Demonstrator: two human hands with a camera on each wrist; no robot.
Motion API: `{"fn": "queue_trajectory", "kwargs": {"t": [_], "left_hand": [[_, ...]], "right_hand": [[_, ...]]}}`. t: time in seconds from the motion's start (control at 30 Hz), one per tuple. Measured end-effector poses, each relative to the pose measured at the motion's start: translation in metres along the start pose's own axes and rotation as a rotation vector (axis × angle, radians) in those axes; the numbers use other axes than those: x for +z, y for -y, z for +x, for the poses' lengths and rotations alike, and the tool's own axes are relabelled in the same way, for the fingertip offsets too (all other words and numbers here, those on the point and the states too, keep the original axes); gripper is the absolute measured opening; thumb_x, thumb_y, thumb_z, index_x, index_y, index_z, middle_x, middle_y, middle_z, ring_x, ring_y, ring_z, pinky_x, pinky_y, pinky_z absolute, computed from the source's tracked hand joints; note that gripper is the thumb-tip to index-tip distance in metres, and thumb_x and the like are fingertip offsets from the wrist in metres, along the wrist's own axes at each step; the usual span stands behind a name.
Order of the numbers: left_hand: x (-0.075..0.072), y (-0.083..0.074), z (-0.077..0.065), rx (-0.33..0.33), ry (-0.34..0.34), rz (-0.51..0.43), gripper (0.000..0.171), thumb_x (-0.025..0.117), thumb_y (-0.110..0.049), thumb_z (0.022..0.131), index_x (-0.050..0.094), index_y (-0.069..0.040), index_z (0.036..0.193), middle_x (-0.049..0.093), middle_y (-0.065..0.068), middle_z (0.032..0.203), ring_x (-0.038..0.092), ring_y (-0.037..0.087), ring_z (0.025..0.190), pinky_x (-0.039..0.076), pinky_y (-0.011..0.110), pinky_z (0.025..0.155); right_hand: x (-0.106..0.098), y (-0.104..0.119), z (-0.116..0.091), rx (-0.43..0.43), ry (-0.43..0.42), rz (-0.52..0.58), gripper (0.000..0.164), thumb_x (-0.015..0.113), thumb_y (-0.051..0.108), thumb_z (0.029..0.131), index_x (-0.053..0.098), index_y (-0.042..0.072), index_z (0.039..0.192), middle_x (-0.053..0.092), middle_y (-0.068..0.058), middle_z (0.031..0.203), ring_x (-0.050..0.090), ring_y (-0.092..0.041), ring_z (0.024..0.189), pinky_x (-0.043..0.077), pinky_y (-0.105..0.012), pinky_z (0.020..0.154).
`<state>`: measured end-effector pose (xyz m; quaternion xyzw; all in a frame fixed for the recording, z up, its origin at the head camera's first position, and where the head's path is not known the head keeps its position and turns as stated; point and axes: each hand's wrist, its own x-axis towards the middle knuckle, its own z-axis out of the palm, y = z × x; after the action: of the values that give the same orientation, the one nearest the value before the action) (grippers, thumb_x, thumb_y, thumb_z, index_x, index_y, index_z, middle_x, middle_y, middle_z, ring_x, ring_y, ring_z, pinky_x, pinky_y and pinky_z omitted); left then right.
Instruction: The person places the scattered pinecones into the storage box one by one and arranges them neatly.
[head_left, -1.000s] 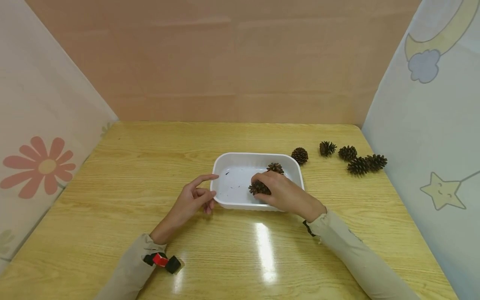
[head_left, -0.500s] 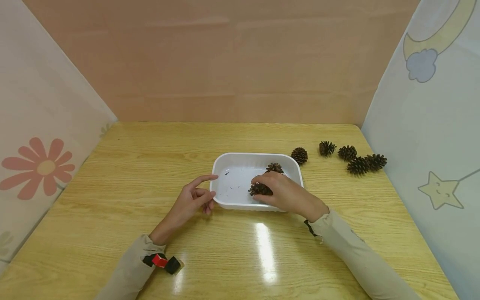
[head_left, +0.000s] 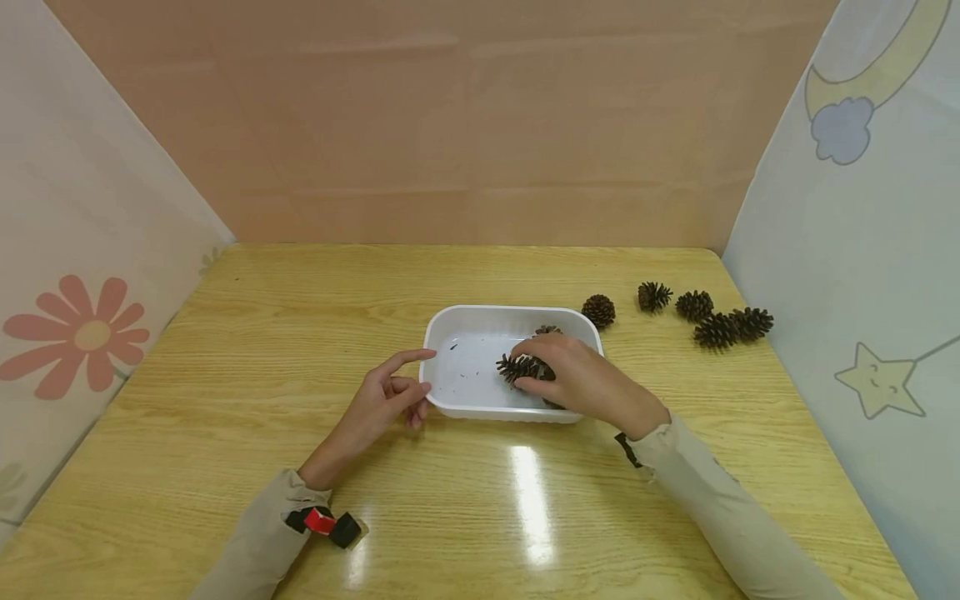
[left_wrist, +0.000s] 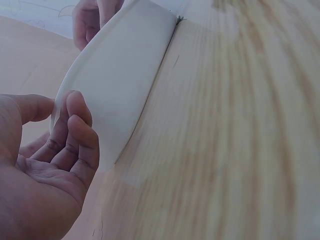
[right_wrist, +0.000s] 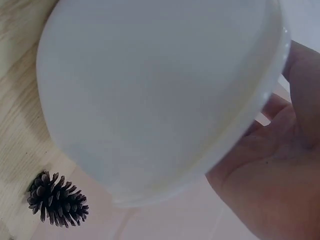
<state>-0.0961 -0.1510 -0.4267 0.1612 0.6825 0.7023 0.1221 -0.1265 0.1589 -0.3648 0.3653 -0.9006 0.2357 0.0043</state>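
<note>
A white plastic tray stands on the table with dark brown pine cones at its right end. Over it, my right hand grips a pine cone between thumb and fingers. Another pine cone shows behind the fingers, and dark scales of a cone peek out below the thumb. My left hand holds the tray's left end, thumb and index fingertip at the rim. Its other fingers are curled beside the outer wall, as the left wrist view shows. In the right wrist view, the tray wall hides the held cone.
One pine cone lies just outside the tray's back right corner. Further right are several more, including a pine cone and a pine cone near the table's right edge. Small dark bits are scattered on the tray floor.
My right hand has shifted slightly right and up within the tray. The cone at its fingertips sits a little higher, and dark scales now show below the thumb. The left hand stays put.
</note>
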Motion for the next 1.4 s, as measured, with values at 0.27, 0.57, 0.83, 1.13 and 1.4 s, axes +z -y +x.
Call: {"fn": "queue_trajectory", "kwargs": {"t": [0.27, 0.57, 0.83, 1.13, 1.4], "left_hand": [[0.000, 0.001, 0.000, 0.007, 0.007, 0.004, 0.050, 0.059, -0.007, 0.100, 0.039, 0.005, 0.145, 0.065, 0.009, 0.068, 0.060, 0.015, 0.054, 0.056, 0.031, 0.051], [0.000, -0.002, 0.000, -0.001, 0.008, 0.000, 0.050, 0.059, -0.008, 0.101, 0.040, 0.003, 0.146, 0.065, 0.009, 0.069, 0.060, 0.016, 0.054, 0.056, 0.031, 0.052], [0.000, -0.004, 0.000, -0.006, 0.015, -0.001, 0.051, 0.059, -0.010, 0.101, 0.039, 0.003, 0.146, 0.065, 0.008, 0.070, 0.060, 0.016, 0.055, 0.056, 0.031, 0.052], [-0.001, -0.001, 0.001, 0.008, 0.015, -0.003, 0.051, 0.059, -0.009, 0.101, 0.039, 0.004, 0.146, 0.065, 0.008, 0.069, 0.060, 0.016, 0.054, 0.056, 0.031, 0.052], [-0.001, 0.000, 0.001, 0.006, 0.015, 0.005, 0.050, 0.059, -0.009, 0.101, 0.040, 0.004, 0.146, 0.065, 0.009, 0.068, 0.059, 0.016, 0.053, 0.055, 0.032, 0.051]], "right_hand": [[-0.010, -0.004, -0.002, -0.006, -0.022, 0.000, 0.033, 0.073, 0.020, 0.093, 0.067, 0.003, 0.120, 0.069, -0.011, 0.114, 0.065, -0.027, 0.106, 0.053, -0.041, 0.093], [-0.020, -0.011, -0.004, 0.006, -0.076, -0.005, 0.033, 0.073, 0.018, 0.093, 0.067, 0.003, 0.121, 0.068, -0.010, 0.121, 0.062, -0.028, 0.116, 0.048, -0.045, 0.102], [-0.027, -0.022, -0.003, 0.029, -0.107, -0.025, 0.029, 0.072, 0.014, 0.093, 0.067, 0.002, 0.119, 0.069, -0.012, 0.119, 0.064, -0.030, 0.112, 0.051, -0.047, 0.097], [-0.035, -0.033, -0.002, 0.100, -0.137, -0.032, 0.032, 0.070, 0.014, 0.094, 0.065, 0.000, 0.122, 0.067, -0.016, 0.121, 0.062, -0.036, 0.109, 0.052, -0.049, 0.092], [-0.041, -0.047, -0.003, 0.139, -0.177, -0.118, 0.031, 0.069, 0.009, 0.094, 0.064, -0.002, 0.122, 0.067, -0.021, 0.118, 0.060, -0.039, 0.111, 0.048, -0.054, 0.096]]}}
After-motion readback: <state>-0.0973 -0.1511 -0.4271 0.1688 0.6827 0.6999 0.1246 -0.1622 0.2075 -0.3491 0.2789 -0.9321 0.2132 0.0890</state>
